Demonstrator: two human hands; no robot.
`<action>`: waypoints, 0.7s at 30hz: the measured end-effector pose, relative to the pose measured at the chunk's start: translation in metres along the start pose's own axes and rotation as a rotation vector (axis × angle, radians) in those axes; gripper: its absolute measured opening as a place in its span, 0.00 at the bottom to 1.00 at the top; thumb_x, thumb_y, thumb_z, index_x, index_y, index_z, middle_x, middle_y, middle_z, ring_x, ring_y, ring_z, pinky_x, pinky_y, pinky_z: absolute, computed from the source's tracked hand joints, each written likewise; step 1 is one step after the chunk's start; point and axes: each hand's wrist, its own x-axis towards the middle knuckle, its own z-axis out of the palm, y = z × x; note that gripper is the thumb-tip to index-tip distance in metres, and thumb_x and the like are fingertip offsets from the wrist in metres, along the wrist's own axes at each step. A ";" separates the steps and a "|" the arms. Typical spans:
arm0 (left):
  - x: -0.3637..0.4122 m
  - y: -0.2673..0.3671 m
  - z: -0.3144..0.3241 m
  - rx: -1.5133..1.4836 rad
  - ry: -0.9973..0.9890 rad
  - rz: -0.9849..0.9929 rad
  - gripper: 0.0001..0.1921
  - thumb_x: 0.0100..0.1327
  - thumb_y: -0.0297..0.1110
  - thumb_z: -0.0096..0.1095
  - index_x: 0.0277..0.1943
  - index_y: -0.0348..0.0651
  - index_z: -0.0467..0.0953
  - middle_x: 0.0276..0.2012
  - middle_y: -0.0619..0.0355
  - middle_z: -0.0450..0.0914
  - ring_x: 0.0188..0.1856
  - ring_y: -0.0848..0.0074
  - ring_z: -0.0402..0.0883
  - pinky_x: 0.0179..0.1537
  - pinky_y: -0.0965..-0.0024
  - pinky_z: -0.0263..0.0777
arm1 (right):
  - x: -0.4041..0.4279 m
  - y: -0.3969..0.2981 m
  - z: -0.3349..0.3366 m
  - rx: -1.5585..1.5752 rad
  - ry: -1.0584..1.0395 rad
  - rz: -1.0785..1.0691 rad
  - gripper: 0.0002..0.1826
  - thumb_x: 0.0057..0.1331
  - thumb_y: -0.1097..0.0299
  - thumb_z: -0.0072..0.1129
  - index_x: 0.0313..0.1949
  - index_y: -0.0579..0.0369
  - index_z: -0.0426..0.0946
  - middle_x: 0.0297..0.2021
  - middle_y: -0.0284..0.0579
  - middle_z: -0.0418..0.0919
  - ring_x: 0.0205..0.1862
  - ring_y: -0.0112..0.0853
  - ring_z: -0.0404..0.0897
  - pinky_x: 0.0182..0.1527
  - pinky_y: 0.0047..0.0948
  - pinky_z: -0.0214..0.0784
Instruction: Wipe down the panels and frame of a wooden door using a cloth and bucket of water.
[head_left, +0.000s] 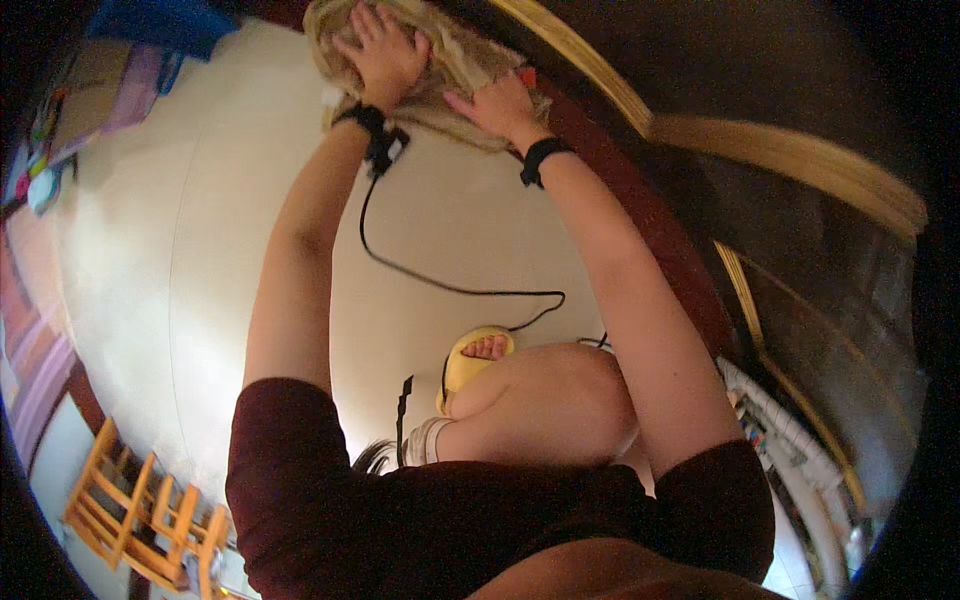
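Note:
A crumpled beige-brown cloth (450, 60) lies at the top of the view, on the pale floor beside a dark red strip. My left hand (388, 64) rests on it palm down with the fingers spread. On the cloth's right part lies my right hand (506, 109), thumb held apart. Its other fingertips are hard to make out, so a grip on the fabric cannot be confirmed. Both wrists wear black bands. Just below my left wrist sits a small black device (388, 152) with a cable (450, 285) running towards my foot.
My foot wears a yellow slipper (471, 364) beside a bent bare knee. Dark furniture with wooden trim (780, 154) borders the right side. Wooden chair-like frames (142, 510) stand at lower left, and a blue item (165, 26) lies at upper left. Pale floor (247, 150) stretches left of my arms.

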 end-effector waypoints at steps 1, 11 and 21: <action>-0.022 0.019 -0.002 -0.024 -0.022 0.016 0.35 0.57 0.50 0.35 0.62 0.30 0.49 0.63 0.37 0.43 0.66 0.50 0.38 0.57 0.34 0.29 | -0.028 0.006 0.012 -0.003 -0.009 0.040 0.36 0.61 0.36 0.27 0.47 0.56 0.71 0.32 0.51 0.78 0.37 0.41 0.76 0.51 0.40 0.59; -0.194 0.257 -0.049 0.058 -0.462 0.435 0.38 0.61 0.53 0.34 0.63 0.28 0.43 0.63 0.33 0.35 0.65 0.45 0.31 0.54 0.31 0.28 | -0.326 0.116 0.044 0.104 -0.305 0.509 0.34 0.63 0.41 0.34 0.60 0.53 0.55 0.39 0.55 0.74 0.45 0.44 0.71 0.60 0.41 0.50; -0.154 0.211 0.086 0.258 -0.792 0.641 0.47 0.55 0.61 0.43 0.64 0.31 0.38 0.62 0.28 0.29 0.61 0.31 0.27 0.51 0.28 0.31 | -0.309 0.111 -0.011 0.084 -0.286 0.362 0.33 0.62 0.39 0.33 0.57 0.51 0.59 0.19 0.45 0.73 0.30 0.40 0.73 0.53 0.36 0.56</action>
